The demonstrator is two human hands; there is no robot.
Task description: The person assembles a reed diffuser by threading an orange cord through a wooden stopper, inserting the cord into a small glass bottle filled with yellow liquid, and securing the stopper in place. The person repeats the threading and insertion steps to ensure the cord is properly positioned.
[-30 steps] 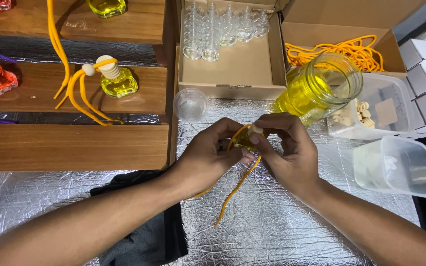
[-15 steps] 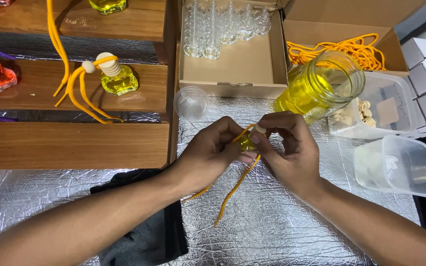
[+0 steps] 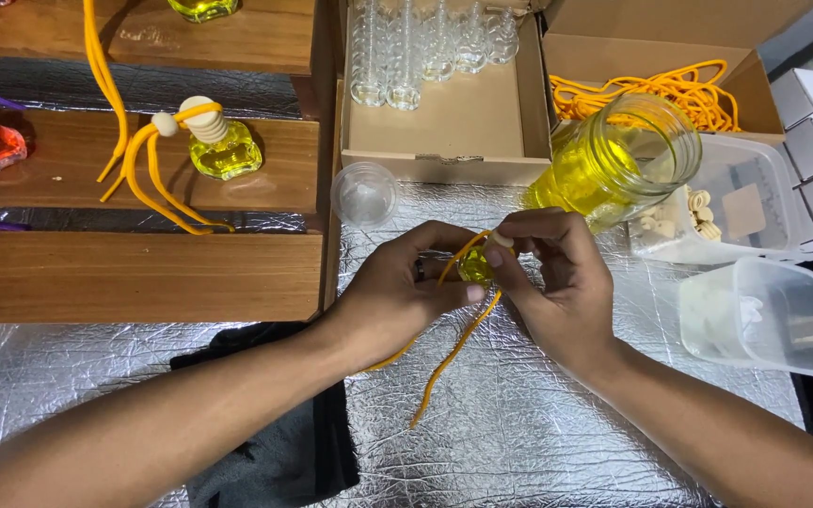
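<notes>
Both hands meet over the silver foil surface (image 3: 557, 442). My left hand (image 3: 406, 292) grips a small glass bottle of yellow liquid (image 3: 474, 266) between thumb and fingers. My right hand (image 3: 557, 282) pinches the bottle's top, where an orange cord (image 3: 454, 353) loops over it and hangs down toward me. A finished bottle of the same kind (image 3: 223, 150), with a wooden cap and orange cord, lies on the wooden shelf (image 3: 134, 273) at the left.
A large glass jar of yellow liquid (image 3: 613, 165) stands just behind my right hand. A cardboard tray with several empty glass bottles (image 3: 435, 132), a box of orange cords (image 3: 651, 89), clear plastic tubs (image 3: 764, 315), a small clear dome lid (image 3: 364, 193) and a black cloth (image 3: 275, 452) surround the hands.
My hands stay in place with small finger movements at the bottle's top. The hanging cord has shifted slightly.
</notes>
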